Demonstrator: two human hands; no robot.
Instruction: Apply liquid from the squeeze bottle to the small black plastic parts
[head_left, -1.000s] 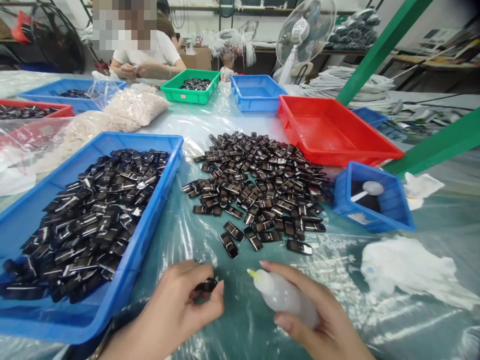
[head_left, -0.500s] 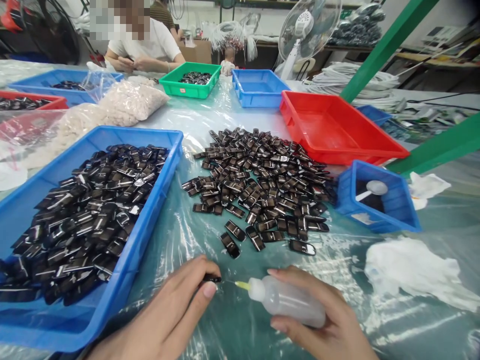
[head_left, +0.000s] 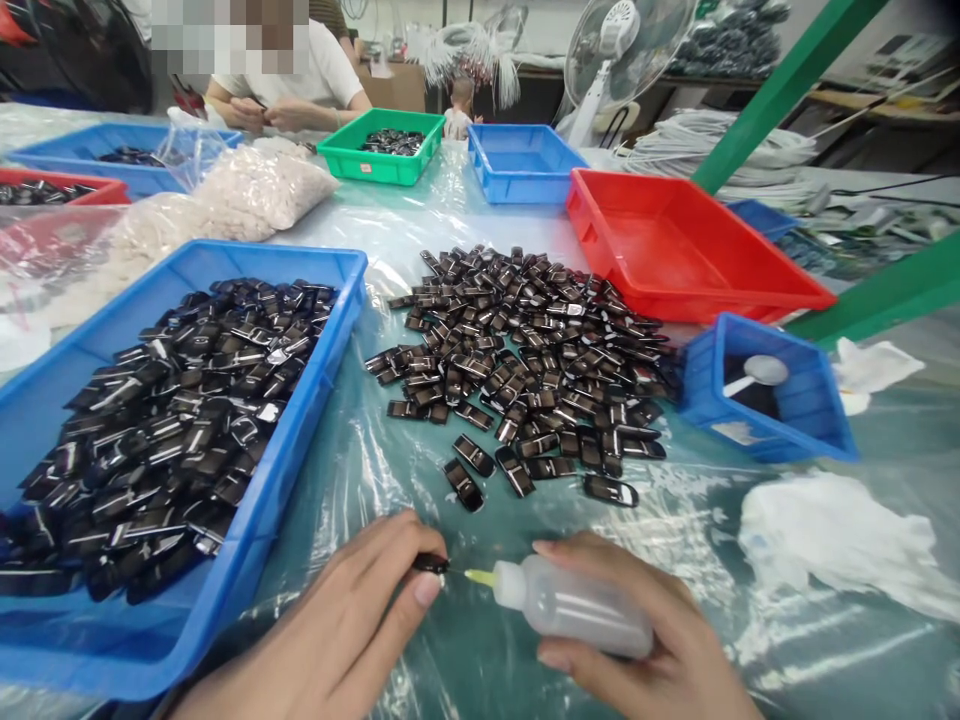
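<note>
Between thumb and fingers, my left hand [head_left: 352, 610] pinches a small glossy black plastic part [head_left: 431, 563]. My right hand [head_left: 637, 620] is wrapped round a translucent squeeze bottle [head_left: 581, 605], lying almost level. Its yellow needle tip [head_left: 480, 577] points left, with the thin needle close to the part; whether they touch I cannot tell. Beyond my hands lies a loose pile of similar dark, shiny parts [head_left: 525, 350] on the plastic-covered table. More such parts [head_left: 195, 420] fill the large blue tray [head_left: 300, 470] on the left.
On the right stand a red tray [head_left: 697, 300] and a small blue bin [head_left: 795, 430] holding a white scoop [head_left: 765, 371]. A crumpled white cloth [head_left: 840, 530] lies nearer. Green posts [head_left: 787, 95] rise at the right. A person [head_left: 292, 90] sits across the table behind a green tray [head_left: 390, 170].
The view has shifted slightly. My left hand still pinches the black part, and the bottle in my right hand has come a little closer to it.
</note>
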